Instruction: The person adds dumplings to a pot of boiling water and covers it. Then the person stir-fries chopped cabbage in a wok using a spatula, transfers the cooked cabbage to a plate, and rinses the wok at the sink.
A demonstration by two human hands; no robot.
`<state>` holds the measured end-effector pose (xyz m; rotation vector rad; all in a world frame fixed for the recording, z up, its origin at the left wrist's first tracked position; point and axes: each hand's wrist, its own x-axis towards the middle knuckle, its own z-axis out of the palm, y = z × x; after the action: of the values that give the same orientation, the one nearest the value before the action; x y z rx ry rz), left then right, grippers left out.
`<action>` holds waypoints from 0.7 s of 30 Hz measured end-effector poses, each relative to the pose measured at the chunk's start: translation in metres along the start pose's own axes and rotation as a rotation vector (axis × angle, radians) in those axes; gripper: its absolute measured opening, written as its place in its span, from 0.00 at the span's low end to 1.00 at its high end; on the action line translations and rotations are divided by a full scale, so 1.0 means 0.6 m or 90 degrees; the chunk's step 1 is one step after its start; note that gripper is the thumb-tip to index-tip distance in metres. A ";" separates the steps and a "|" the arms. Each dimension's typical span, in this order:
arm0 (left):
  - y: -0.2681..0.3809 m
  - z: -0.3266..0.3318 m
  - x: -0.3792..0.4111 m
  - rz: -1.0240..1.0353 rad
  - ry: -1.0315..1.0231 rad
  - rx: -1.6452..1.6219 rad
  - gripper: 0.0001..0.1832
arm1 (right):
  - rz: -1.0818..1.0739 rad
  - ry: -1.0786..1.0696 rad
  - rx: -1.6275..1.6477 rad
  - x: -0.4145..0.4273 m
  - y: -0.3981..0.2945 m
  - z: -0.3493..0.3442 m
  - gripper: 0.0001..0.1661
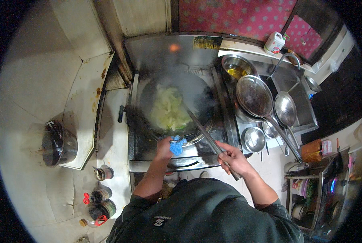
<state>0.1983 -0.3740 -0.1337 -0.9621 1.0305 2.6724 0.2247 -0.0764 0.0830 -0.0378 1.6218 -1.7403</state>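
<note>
A large dark wok point(203, 112) sits on the steel stove, with steam rising over it. Pale green chopped vegetables point(169, 106) lie in its left and middle part. My left hand point(164, 148) grips the wok's near handle through a crumpled blue cloth point(177, 147). In my right hand point(234, 158) is the long metal handle of a cooking utensil point(202, 129), slanting down into the wok. Steam and food hide the utensil's head, so its kind cannot be told.
Right of the stove are a steel bowl of yellow oil point(237, 68), a round mesh strainer point(254, 95), a perforated ladle point(285, 108), a small metal bowl point(254, 139) and a sink point(305, 112). Sauce bottles point(102, 209) and a glass jar point(104, 174) stand at the left.
</note>
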 end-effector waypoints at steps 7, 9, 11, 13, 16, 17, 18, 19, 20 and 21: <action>-0.007 -0.011 0.011 0.003 0.006 -0.032 0.12 | -0.176 0.076 -0.530 -0.041 -0.013 -0.006 0.33; -0.003 -0.005 0.000 0.006 -0.020 -0.065 0.12 | -0.117 0.065 -0.513 -0.055 -0.029 0.001 0.33; -0.002 0.006 -0.022 0.111 -0.056 0.033 0.07 | -0.065 0.049 -0.462 -0.069 -0.030 -0.004 0.33; 0.001 0.007 -0.028 0.103 -0.055 0.032 0.05 | 0.005 0.028 -0.419 -0.071 -0.028 -0.006 0.33; 0.016 0.024 -0.027 -0.025 0.006 -0.072 0.05 | 0.025 0.009 -0.432 -0.051 -0.004 -0.011 0.33; 0.026 0.045 -0.047 -0.027 0.029 -0.076 0.05 | -0.046 0.021 -0.485 -0.038 0.016 -0.017 0.33; 0.034 0.058 -0.062 -0.023 0.056 -0.082 0.05 | -0.075 0.032 -0.528 -0.023 0.021 -0.011 0.33; 0.035 0.054 -0.059 -0.030 0.051 -0.086 0.05 | -0.105 0.039 -0.571 -0.006 0.030 -0.005 0.33; 0.033 0.047 -0.052 -0.036 0.045 -0.091 0.05 | -0.294 0.071 -0.619 0.009 0.049 -0.005 0.35; 0.032 0.038 -0.048 -0.043 0.041 -0.093 0.05 | -0.282 0.074 -0.684 0.015 0.042 0.000 0.36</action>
<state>0.2027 -0.3711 -0.0926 -1.0952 0.8072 2.7074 0.2304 -0.0794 0.0568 -0.8621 2.5901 -0.9439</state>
